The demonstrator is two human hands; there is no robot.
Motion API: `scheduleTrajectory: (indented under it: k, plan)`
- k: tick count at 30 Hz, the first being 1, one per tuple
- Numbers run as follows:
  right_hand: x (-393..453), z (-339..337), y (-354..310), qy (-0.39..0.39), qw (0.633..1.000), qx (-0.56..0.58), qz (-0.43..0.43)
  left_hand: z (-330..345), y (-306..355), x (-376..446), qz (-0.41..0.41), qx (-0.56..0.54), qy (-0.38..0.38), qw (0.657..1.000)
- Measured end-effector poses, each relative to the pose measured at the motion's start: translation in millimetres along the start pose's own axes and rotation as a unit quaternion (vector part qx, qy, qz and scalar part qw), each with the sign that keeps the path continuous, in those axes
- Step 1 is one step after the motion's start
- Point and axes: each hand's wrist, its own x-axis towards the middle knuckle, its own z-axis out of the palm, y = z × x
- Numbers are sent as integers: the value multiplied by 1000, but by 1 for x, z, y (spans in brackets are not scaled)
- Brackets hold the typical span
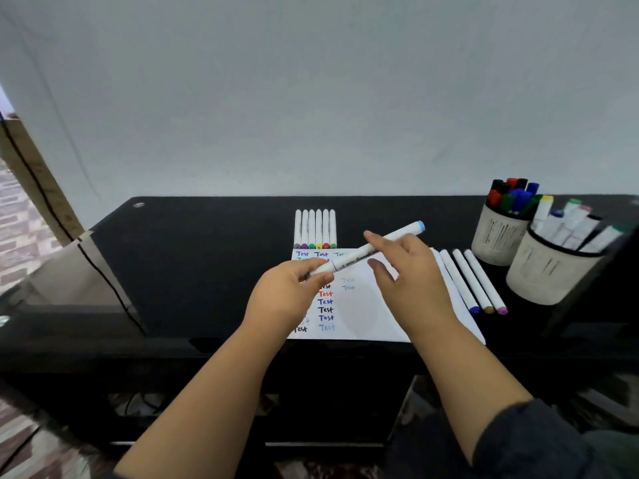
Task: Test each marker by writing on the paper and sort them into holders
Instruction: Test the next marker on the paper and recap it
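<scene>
My left hand (294, 288) pinches the near end of a white marker with a light-blue cap (387, 242), held slanting above the paper (366, 312). My right hand (408, 271) hovers beside the marker's middle, fingers loosely spread; its index finger lies along the barrel. The paper carries several "Test" words in different colours. A row of several white markers (315, 229) lies behind the paper. Three more white markers (473, 281) lie to its right. Two pale holders stand at the right: the far holder (498, 240) has dark-capped markers, the near holder (546, 271) has white ones.
The black desk (190, 257) runs to a pale wall behind. A cardboard box (69, 271) stands at the desk's left end. A dark upright edge (594, 271) sits right of the holders.
</scene>
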Motion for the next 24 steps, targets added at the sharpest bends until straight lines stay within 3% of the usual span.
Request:
scheduleTrajectory:
  k: [3,7,11,15,19,24]
  plan:
    - [0,-11,7,48,990,-100,-83,1,16,-6,39,-13,-10,999]
    - [6,-37,18,66,979,-169,-93,8,36,-6,100,-56,-39,993]
    - [15,-79,38,30,985,-157,59,28,46,7,119,-105,-81,984]
    - [17,-118,62,44,974,-61,212,62,44,26,109,-43,-121,986]
    - [17,-143,86,70,960,-63,265,103,52,45,116,97,-148,977]
    - [19,-155,116,68,951,-72,293,149,50,65,133,181,-169,960]
